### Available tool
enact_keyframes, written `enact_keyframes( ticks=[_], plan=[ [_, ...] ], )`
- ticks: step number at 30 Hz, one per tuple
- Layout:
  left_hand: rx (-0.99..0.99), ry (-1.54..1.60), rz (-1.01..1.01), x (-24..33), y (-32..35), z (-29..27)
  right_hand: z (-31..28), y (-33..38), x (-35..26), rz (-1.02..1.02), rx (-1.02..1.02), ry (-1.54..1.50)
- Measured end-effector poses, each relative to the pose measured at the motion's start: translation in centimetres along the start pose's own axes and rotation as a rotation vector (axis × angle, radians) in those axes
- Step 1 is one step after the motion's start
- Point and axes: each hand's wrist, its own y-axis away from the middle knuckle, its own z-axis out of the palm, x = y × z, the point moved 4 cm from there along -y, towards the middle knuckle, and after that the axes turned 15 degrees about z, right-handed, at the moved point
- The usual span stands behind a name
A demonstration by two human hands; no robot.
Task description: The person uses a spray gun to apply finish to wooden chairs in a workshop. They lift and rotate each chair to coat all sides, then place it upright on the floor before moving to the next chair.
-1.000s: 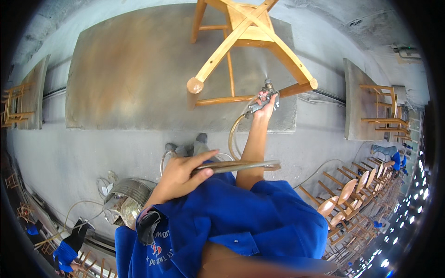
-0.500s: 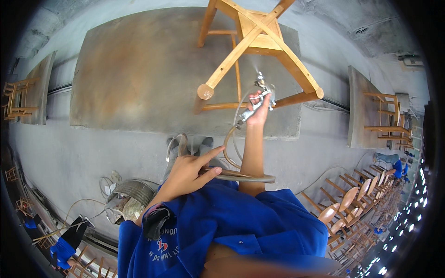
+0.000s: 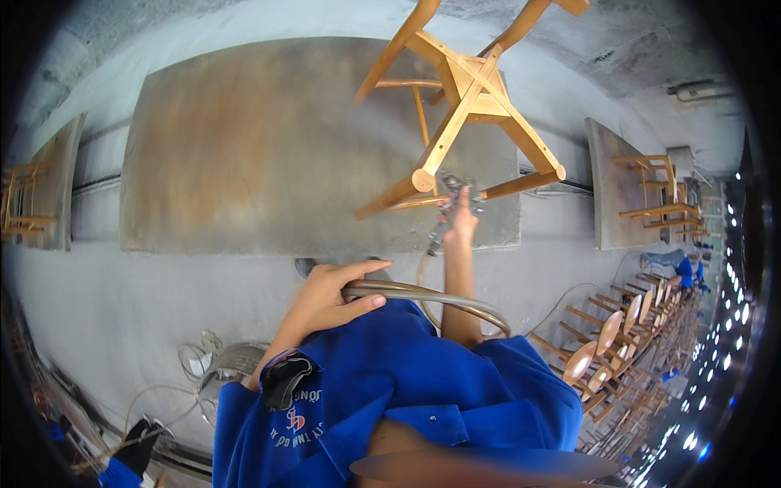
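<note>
My right hand (image 3: 462, 224) is wrapped round a metal spray gun (image 3: 446, 218), held beside the near legs of a light wooden chair (image 3: 472, 88). Faint mist drifts up and left from the gun's nozzle, across the chair's legs. Crossed rails show on the chair, which stands tipped on a stained board (image 3: 268, 146), its feet toward me. In the crook between thumb and fingers, my left hand (image 3: 325, 301) holds looped hoses (image 3: 431, 298) in front of my blue shirt. They run across to my right forearm and up to the gun.
A bucket (image 3: 237, 362) stands on the floor at lower left, with thin hoses by it. More boards carry chairs at far left and at right (image 3: 651, 191). Rows of chairs (image 3: 610, 333) fill the lower right. Other people in blue are at the lower left and far right.
The chair has turned and its near left leg has moved right. My right hand has lowered the spray gun, and its mist now goes up-left. The hose loop in my left hand has shifted.
</note>
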Motion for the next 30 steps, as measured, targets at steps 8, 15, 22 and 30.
enact_keyframes(
  ticks=[8,15,22,30],
  plan=[
    [-0.311,0.222,0.287,-1.4,-0.1,-3.7,4.4,20.8,-16.0,-1.21,0.291,0.621],
    [-0.375,0.398,0.404,-1.9,0.6,-6.7,13.3,27.0,-15.5,-1.448,0.133,1.253],
    [-0.29,0.431,0.423,-1.9,2.3,-8.6,12.9,28.4,-20.4,-1.444,0.596,1.213],
    [-0.383,0.46,0.431,-1.6,1.9,-10.8,15.8,30.9,-19.0,-1.027,0.211,1.052]
  ],
)
